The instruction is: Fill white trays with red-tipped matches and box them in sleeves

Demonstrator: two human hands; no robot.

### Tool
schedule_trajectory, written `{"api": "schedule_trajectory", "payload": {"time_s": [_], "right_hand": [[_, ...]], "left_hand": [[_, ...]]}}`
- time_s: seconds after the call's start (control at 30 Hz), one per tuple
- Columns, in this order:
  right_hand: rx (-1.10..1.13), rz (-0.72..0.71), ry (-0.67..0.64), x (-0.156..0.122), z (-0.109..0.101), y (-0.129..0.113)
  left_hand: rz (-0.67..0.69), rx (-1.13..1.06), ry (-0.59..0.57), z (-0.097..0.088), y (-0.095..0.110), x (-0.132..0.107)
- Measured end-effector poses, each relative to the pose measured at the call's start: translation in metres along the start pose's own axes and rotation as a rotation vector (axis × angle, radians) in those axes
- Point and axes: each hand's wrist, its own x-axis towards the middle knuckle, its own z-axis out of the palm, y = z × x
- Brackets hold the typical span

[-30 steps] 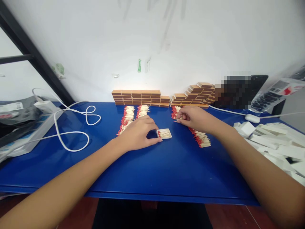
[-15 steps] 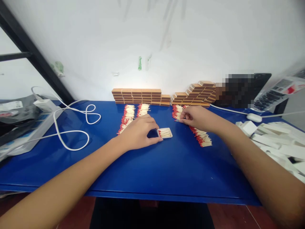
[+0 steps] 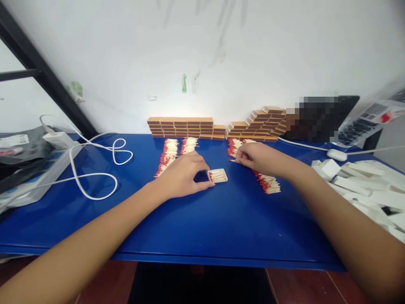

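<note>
A small white matchbox tray [image 3: 224,180] lies on the blue table, partly filled with red-tipped matches [image 3: 217,175]. My left hand [image 3: 187,174] grips the tray's left end between thumb and fingers. To the right, my right hand [image 3: 249,155] pinches a single match [image 3: 232,160], its red tip pointing left. Loose matches [image 3: 234,147] lie in a row just behind my right hand, and another row [image 3: 268,183] is spread in front of it. Two more rows of matches [image 3: 170,150] lie behind my left hand, which covers part of them.
Stacked matchboxes [image 3: 182,126] line the wall, with a stepped stack [image 3: 267,122] farther right. White empty trays [image 3: 363,181] are heaped at the right. A white cable [image 3: 116,183] loops across the left side, near a power adapter [image 3: 58,139]. A dark, partly blurred-out object [image 3: 344,112] leans at the back right.
My right hand has shifted slightly left, and the match in its fingers now stands apart from the row behind. My left hand still keeps hold of the tray.
</note>
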Motion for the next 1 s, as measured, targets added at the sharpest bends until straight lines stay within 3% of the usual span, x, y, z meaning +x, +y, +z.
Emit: {"api": "schedule_trajectory", "payload": {"time_s": [0.23,0.43,0.63,0.8,0.9,1.0], "right_hand": [[0.180,-0.087,0.040,-0.014,-0.011,-0.041],[0.201,-0.217,0.031,-0.017,0.004,-0.064],[0.101,-0.226,0.055,-0.016,0.016,-0.065],[0.137,-0.254,0.142,-0.015,0.005,-0.059],[0.067,-0.171,0.234,-0.012,-0.010,-0.041],[-0.073,-0.016,0.204,-0.010,-0.020,-0.018]], "left_hand": [[-0.015,-0.003,0.007,-0.001,0.000,0.000],[-0.024,0.012,0.026,0.000,-0.002,0.000],[0.007,0.020,0.022,0.001,-0.002,0.001],[0.002,-0.002,0.040,0.002,-0.003,0.000],[-0.003,-0.020,0.041,0.001,-0.003,0.000],[-0.010,-0.022,0.038,0.001,-0.003,-0.001]]}}
